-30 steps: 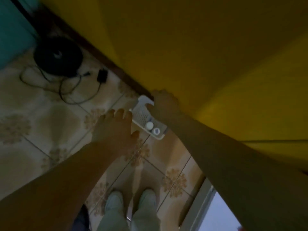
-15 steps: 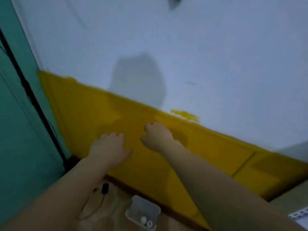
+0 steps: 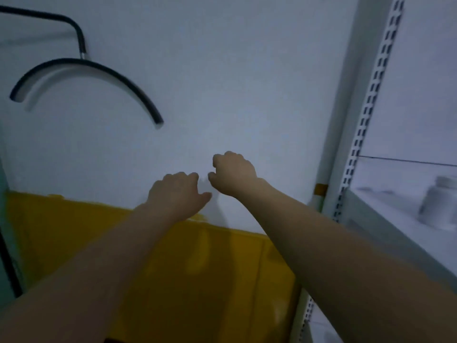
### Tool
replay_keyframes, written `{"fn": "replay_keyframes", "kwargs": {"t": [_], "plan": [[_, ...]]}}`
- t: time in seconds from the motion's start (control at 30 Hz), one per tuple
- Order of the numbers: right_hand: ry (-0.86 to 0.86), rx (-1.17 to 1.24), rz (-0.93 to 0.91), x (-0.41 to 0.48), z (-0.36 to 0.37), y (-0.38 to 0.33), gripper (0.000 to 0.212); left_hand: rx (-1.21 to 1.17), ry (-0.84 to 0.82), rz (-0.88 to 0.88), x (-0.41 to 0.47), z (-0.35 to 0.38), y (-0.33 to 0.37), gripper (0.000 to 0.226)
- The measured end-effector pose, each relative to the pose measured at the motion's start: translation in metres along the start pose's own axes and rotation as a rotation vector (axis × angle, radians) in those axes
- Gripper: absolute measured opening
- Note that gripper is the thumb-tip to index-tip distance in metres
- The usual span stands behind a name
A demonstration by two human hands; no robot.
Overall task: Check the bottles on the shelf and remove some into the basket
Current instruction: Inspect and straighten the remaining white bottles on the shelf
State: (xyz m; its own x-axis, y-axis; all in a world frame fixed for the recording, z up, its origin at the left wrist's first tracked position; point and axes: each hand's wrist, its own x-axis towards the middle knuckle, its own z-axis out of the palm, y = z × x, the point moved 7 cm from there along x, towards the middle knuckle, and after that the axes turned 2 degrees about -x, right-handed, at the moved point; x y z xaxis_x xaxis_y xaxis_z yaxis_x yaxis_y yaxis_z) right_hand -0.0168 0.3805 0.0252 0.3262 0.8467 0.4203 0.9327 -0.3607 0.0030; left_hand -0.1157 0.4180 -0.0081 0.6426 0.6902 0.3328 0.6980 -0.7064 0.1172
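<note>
Left grip [image 3: 178,191] loose, right grip [image 3: 235,174] curled

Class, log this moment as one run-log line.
hands: left hand and right hand raised before wall, nothing seen held | bottle: white, upright on shelf, untouched | basket: not in view

Bottle [image 3: 439,203]: white, with a paler cap; blurred, label unreadable.
Bottle pose: upright, as far as the blur allows.
Bottle place: right edge of the frame, mid-height, standing on the shelf.
Shelf [image 3: 393,206]: white metal unit filling the right side of the frame; its board slants down toward the lower right.
Slotted post [image 3: 371,95]: white upright with paired dark slots, running from the upper right down to the board's front corner.
</note>
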Motion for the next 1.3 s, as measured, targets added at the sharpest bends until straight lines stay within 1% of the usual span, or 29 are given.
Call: {"fn": "replay_keyframes", "kwargs": {"t": [0.13,0.23,0.3,0.4,0.47,0.53,0.6,0.7,0.8,0.87,0.97,1.1,1.2,1.3], "plan": [[0.039,-0.04,0.14,-0.051,-0.057,0.07,0.028,-0.046,0.028,0.146,-0.009,-0.026,0.092,0.059],[0.081,-0.139,0.259,-0.095,-0.108,0.121,0.028,-0.091,0.039,0.292,-0.019,-0.052,0.164,0.061],[0.126,-0.198,0.374,-0.131,-0.148,0.157,0.025,-0.116,0.046,0.424,-0.029,-0.073,0.217,0.062],[0.164,-0.275,0.579,-0.194,-0.201,0.21,0.012,-0.193,0.066,0.627,-0.052,-0.102,0.298,0.059],[0.16,-0.325,0.704,-0.239,-0.227,0.24,0.013,-0.237,0.081,0.738,-0.074,-0.114,0.349,0.056],[0.142,-0.365,0.822,-0.286,-0.245,0.265,0.018,-0.28,0.055,0.823,-0.1,-0.116,0.396,0.056],[0.119,-0.401,0.908,-0.332,-0.258,0.288,0.017,-0.323,-0.002,0.887,-0.125,-0.112,0.441,0.053],[0.098,-0.432,0.994,-0.398,-0.272,0.321,0.022,-0.385,-0.06,0.982,-0.165,-0.104,0.5,0.043],[0.081,-0.436,1.051,-0.453,-0.281,0.358,0.024,-0.41,-0.077,1.06,-0.2,-0.096,0.551,0.041],[0.069,-0.432,1.066,-0.479,-0.284,0.384,0.023,-0.428,-0.078,1.062,-0.212,-0.09,0.582,0.044],[0.056,-0.427,1.039,-0.503,-0.285,0.427,0.02,-0.418,-0.068,1.017,-0.218,-0.074,0.628,0.042],[0.036,-0.398,0.898,-0.512,-0.277,0.477,0.029,-0.399,-0.046,0.896,-0.221,-0.053,0.669,0.042],[0.015,-0.359,0.776,-0.498,-0.264,0.502,0.033,-0.351,-0.072,0.773,-0.21,-0.039,0.677,0.048],[0.024,-0.289,0.655,-0.468,-0.261,0.514,0.032,-0.327,-0.076,0.617,-0.19,-0.039,0.664,0.045]]}}
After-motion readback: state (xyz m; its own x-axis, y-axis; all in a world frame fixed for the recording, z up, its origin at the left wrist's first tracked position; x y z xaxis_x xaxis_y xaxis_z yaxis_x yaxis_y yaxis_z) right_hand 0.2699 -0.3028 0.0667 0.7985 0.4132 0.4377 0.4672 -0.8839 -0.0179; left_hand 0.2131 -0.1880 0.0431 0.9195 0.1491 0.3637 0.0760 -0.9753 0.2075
